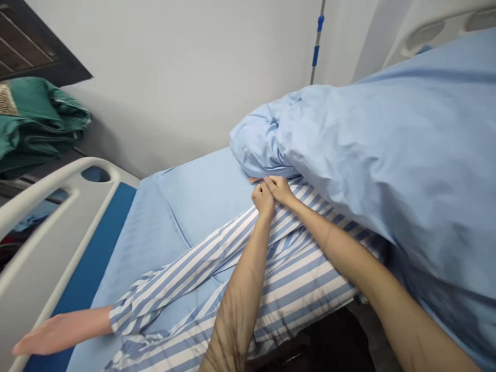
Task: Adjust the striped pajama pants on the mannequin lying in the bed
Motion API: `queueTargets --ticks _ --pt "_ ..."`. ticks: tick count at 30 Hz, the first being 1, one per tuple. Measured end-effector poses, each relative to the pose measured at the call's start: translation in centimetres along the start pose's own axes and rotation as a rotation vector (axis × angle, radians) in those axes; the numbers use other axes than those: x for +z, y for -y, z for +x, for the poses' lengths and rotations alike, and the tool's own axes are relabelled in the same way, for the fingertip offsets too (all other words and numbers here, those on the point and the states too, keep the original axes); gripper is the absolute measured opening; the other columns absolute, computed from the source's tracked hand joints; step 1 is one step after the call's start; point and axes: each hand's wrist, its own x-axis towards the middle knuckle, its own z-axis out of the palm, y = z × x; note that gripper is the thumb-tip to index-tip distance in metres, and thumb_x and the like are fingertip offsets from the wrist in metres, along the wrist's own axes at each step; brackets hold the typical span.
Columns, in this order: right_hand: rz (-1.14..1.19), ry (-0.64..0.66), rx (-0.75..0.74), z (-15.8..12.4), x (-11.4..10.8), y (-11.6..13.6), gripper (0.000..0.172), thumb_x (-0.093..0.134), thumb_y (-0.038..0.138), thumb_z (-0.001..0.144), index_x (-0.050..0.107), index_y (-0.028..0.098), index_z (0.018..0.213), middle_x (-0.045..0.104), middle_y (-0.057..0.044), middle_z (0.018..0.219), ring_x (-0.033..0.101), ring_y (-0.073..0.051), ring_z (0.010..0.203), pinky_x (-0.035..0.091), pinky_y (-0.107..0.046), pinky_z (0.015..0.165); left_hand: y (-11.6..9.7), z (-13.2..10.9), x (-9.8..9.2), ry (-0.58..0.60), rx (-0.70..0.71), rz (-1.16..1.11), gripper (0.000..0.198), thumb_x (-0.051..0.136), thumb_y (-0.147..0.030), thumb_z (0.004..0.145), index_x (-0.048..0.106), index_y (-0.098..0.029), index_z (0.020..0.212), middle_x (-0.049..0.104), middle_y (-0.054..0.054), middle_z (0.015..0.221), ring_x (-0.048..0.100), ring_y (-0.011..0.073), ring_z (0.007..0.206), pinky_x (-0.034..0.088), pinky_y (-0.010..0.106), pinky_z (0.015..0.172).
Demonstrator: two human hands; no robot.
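A person lies on the bed in a blue-and-white striped pyjama top (306,274), partly under a pale blue quilted duvet (387,155). My left hand (263,199) and my right hand (279,189) sit side by side at the top of the striped fabric, just below the duvet's bunched edge. Both are curled closed and appear to pinch the fabric. The lying person's striped sleeve (147,294) stretches toward the lower left, ending in their bare hand (62,334) beside the bed rail. The duvet hides the person's upper body.
A white bed rail (50,206) with a blue pad runs along the left. A light blue sheet (194,206) covers the mattress. Folded green cloth (39,124) lies beyond the rail, an IV pole (316,44) stands by the wall, and a white headboard (437,36) is upper right.
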Motion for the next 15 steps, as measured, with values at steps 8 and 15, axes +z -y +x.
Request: queueTargets --ticks 8,15 --pt "-0.126 0.046 0.062 0.2 0.9 -1.0 0.041 0.041 0.033 0.093 0.072 0.015 0.075 0.071 -0.008 0.071 0.060 -0.017 0.070 0.036 -0.024 0.064 1.8 1.2 -16.6 0.044 0.023 0.134 0.036 0.046 -0.035 0.079 0.044 -0.019 0.046 0.042 -0.003 0.045 0.040 0.0094 0.049 0.033 0.024 0.056" --pt "-0.252 0.067 0.044 -0.8 1.2 -0.5 0.040 0.040 0.032 0.093 0.076 0.017 0.086 0.072 -0.008 0.074 0.061 -0.019 0.070 0.034 -0.026 0.064 4.2 -0.2 -39.8 -0.107 0.001 0.528 0.038 0.048 -0.041 0.077 0.044 -0.020 0.046 0.042 -0.002 0.045 0.040 0.0115 0.052 0.031 0.025 0.056"
